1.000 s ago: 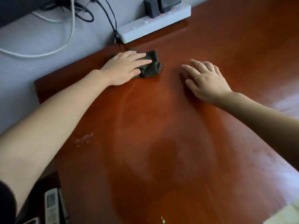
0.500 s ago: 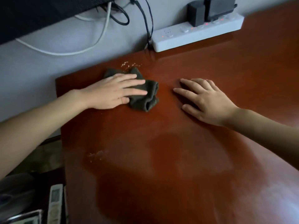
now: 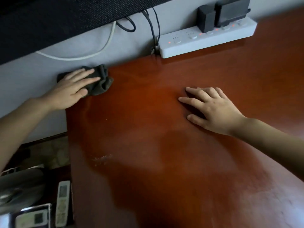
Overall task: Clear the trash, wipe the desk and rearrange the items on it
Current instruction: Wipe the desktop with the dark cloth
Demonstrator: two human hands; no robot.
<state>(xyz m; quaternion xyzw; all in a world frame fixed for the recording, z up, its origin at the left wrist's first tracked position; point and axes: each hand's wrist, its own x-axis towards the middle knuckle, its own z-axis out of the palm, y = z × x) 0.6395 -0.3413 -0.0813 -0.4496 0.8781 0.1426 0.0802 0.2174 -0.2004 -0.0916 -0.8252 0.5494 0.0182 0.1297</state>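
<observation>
Left hand (image 3: 72,91) lies flat, fingers spread, pressing a crumpled dark grey-green cloth (image 3: 100,79) at the desk's (image 3: 164,162) far left corner, upper left of frame, right against the pale grey wall (image 3: 32,76). Right hand (image 3: 212,109) rests palm-down, fingers apart, holding nothing, on the glossy reddish-brown wood right of centre. A pale speckled smear (image 3: 102,158) marks the sheen at lower left. White power strip (image 3: 207,38) with red lights sits along the back edge, two black adapters (image 3: 222,14) plugged in.
</observation>
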